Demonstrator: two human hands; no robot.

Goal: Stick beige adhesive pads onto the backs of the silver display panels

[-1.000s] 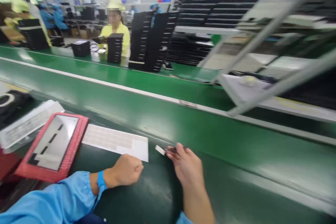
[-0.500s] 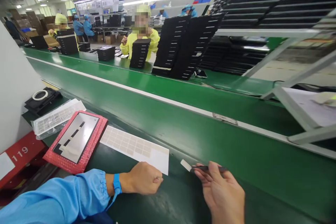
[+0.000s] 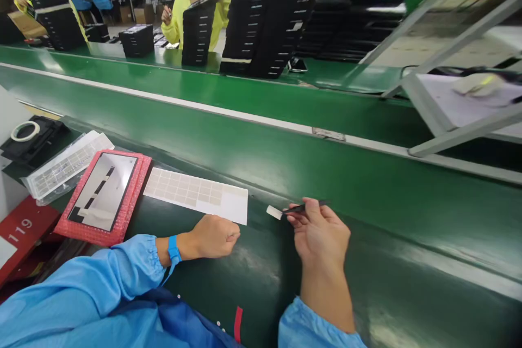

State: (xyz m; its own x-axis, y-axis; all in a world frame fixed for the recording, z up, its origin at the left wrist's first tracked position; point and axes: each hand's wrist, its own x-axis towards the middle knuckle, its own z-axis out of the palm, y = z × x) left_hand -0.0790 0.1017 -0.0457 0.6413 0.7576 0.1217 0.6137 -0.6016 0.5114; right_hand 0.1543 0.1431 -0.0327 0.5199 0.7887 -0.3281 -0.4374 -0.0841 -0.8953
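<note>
1. I'm looking through the head camera across a bright factory floor, where a long green conveyor belt [image 3: 204, 136] runs behind the dark green tabletop [image 3: 261, 283] nearest me.
2. My right hand [image 3: 320, 231] is closed in a pinch around dark tweezers [image 3: 302, 208], holding them between thumb and fingers above the tabletop.
3. At the tweezers' tip, a small white label [image 3: 274, 212] is gripped, just right of the sheet and clear of the belt.
4. My left hand [image 3: 212, 237] is clenched into a fist and holds nothing that I can see. It sits just below the lower edge of a sheet of pale square labels [image 3: 196, 194], with a blue wristband [image 3: 174, 249] around the wrist.
5. Left of that sheet, near the tabletop's far edge, lies a red bubble-wrap pad [image 3: 61, 223] carrying a glass display panel [image 3: 101, 191].
6. Further left are a clear plastic tray [image 3: 67, 166] and a black holder [image 3: 41, 141] with a roll of tape [image 3: 25, 131] on it.
7. Beyond the belt, tall stacks of black trays [image 3: 198, 30] stand on a second green belt [image 3: 122, 68], and a co-worker in a yellow smock [image 3: 183, 16] handles one of them.
</note>
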